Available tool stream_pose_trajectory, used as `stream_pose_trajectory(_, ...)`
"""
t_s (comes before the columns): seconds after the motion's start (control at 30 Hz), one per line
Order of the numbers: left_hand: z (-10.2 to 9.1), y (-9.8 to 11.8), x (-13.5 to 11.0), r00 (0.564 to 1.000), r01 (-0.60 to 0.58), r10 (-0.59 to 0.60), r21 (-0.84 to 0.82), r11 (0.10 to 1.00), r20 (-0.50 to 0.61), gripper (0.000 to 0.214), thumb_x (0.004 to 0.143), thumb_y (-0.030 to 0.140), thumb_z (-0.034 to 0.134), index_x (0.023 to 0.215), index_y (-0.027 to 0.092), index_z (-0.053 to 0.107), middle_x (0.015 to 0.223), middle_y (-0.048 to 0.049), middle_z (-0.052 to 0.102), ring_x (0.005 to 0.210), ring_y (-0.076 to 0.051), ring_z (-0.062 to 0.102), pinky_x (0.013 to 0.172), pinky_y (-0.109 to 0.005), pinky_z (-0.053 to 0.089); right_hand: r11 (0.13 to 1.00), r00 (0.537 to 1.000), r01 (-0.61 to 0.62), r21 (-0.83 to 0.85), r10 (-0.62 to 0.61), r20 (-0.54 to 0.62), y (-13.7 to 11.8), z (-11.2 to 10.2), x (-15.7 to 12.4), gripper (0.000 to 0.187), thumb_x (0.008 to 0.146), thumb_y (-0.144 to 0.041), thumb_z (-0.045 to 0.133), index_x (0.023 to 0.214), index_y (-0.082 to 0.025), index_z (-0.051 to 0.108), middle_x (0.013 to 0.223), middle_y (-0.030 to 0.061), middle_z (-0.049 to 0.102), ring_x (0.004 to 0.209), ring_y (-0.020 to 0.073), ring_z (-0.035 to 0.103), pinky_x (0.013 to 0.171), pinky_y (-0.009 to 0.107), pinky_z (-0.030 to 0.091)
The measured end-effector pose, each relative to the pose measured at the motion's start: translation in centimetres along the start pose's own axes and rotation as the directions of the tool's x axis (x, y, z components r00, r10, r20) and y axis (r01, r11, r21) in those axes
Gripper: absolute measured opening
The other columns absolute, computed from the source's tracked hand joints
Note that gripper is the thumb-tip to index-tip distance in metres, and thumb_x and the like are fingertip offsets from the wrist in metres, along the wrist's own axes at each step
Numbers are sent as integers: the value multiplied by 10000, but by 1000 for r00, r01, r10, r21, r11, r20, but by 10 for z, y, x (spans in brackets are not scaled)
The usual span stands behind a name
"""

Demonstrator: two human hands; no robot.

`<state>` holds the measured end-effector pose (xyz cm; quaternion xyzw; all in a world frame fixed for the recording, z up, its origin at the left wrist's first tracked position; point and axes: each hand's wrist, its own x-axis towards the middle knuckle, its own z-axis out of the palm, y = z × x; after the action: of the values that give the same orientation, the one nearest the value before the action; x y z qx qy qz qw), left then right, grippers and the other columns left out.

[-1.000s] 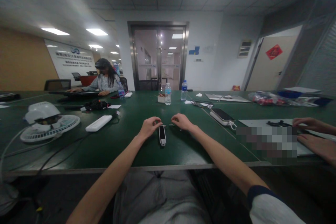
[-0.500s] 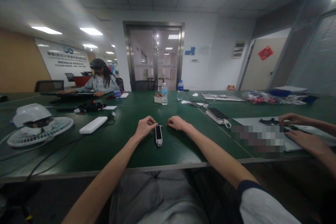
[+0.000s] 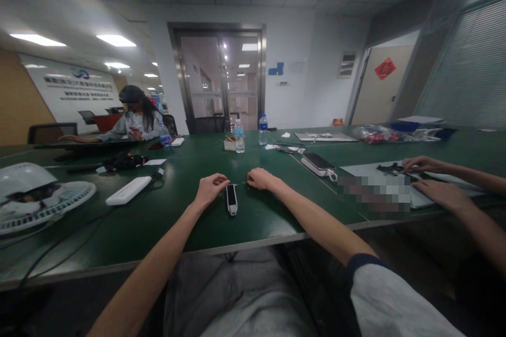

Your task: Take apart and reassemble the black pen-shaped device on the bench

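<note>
Head view: your left hand [image 3: 211, 187] and right hand [image 3: 261, 179] curl; grip unclear.
Risk: a knuckle may nudge the slim device [image 3: 231, 199] between them.

The green table [image 3: 256, 221] bears a small black device [image 3: 231, 199] in front, with a white fan [image 3: 35, 197] and white bar [image 3: 128, 190] at left. Two water bottles [image 3: 239, 143] stand farther back, with perhaps a phone [image 3: 318, 164] at right.
</note>
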<state>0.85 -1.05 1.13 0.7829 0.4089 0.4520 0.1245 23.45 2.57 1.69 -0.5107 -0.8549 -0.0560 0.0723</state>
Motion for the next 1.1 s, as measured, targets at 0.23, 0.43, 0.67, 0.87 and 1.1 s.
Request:
stream_pose_trajectory(0.23, 1, -2, 0, 1000, 25, -24, 18, 1000, -16, 263, 756, 405, 601, 845, 175, 692, 766, -30, 708, 652, -157, 652, 616, -247, 519, 994, 999, -38, 103, 34, 41, 5, -3, -1, 218, 796, -342, 581, 917, -204, 698, 906, 66, 687, 826, 174, 620, 686, 210, 421)
stream_pose_trajectory(0.43, 3, -7, 0, 1000, 20, -20, 47, 999, -14, 299, 772, 419, 577, 896, 180, 705, 750, -25, 713, 622, -154, 651, 607, -245, 512, 990, 995, -104, 96, 102, 18, -2, -5, -1, 223, 787, -346, 586, 894, -191, 707, 899, 92, 683, 824, 192, 622, 682, 228, 439)
stream_pose_trajectory(0.67, 3, -9, 0, 1000, -5, 6, 76, 997, -18, 273, 787, 388, 567, 911, 193, 711, 767, -19, 719, 614, -155, 653, 595, -243, 501, 990, 990, -138, -7, 138, 18, -14, -2, 3, 276, 777, -326, 573, 939, -135, 690, 974, 161, 657, 855, 238, 625, 698, 282, 470)
stream_pose_trajectory(0.87, 3, -7, -1, 1000, -25, 26, 109, 994, -8, 259, 787, 366, 576, 918, 187, 709, 769, -19, 717, 610, -148, 640, 597, -241, 491, 993, 995, -102, -61, 101, -23, -16, 2, 4, 304, 806, -335, 539, 948, -107, 683, 999, 188, 642, 907, 253, 616, 740, 293, 466)
stream_pose_trajectory(1.1, 5, -11, -1, 996, -86, 83, 134, 987, 25, 230, 790, 342, 584, 905, 183, 702, 774, -17, 707, 608, -128, 612, 614, -231, 488, 989, 990, -134, -59, 132, -44, -16, 3, 4, 274, 821, -259, 509, 942, -76, 674, 992, 210, 635, 950, 270, 599, 769, 303, 450)
